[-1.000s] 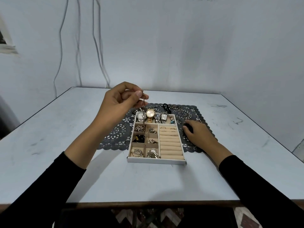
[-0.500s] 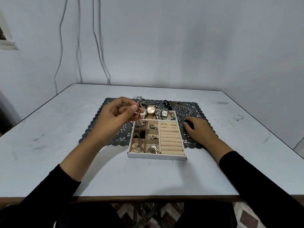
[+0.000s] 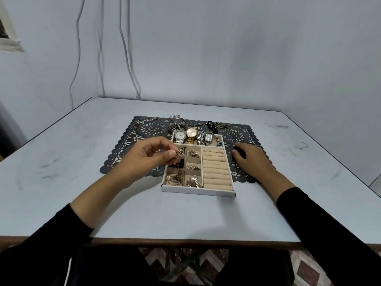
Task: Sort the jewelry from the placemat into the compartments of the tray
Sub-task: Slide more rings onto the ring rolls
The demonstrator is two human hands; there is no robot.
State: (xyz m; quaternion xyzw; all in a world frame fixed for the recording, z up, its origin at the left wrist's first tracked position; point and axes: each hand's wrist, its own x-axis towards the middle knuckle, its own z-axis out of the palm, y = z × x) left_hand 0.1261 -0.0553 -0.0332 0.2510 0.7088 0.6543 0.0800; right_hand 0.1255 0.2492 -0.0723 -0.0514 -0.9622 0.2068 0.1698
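1. Pinching a thin gold chain [image 3: 176, 160] between thumb and forefinger, my left grip [image 3: 148, 159] hovers over the left column of the tray [image 3: 198, 191]. The chain hangs straight down from the fingertips [image 3: 172, 154], long axis vertical. Its lower end is at or in the near-left compartment [image 3: 174, 179]; I cannot tell whether it touches the gold pieces lying there.
2. The coming move turns on that drop. The compartment lies directly below the grip and a little toward me, so I judge that lowering and letting go would do it. The left grip is the nearer one.
3. My right grip [image 3: 251, 159] rests palm down on the placemat [image 3: 123, 150], just beside the tray's right wall. Its fingers are relaxed and hold nothing I can make out.
4. Tray contents:
   - Several watches [image 3: 191, 133] fill the long far compartment.
   - The six small compartments each hold little pieces, among them a dark piece [image 3: 179, 164] middle-left and a silver piece [image 3: 192, 181] near-right.
   - The ring rolls [image 3: 216, 169] carry a few rings [image 3: 208, 150] in the far slots only.
5. Not yet sorted: chains [image 3: 177, 126] and a black piece [image 3: 211, 124] lie along the placemat's far edge, beyond the tray. Another chain [image 3: 142, 121] lies at its far-left corner. The placemat lies flat on the worktop [image 3: 82, 162]. I judge the task well along, not finished.
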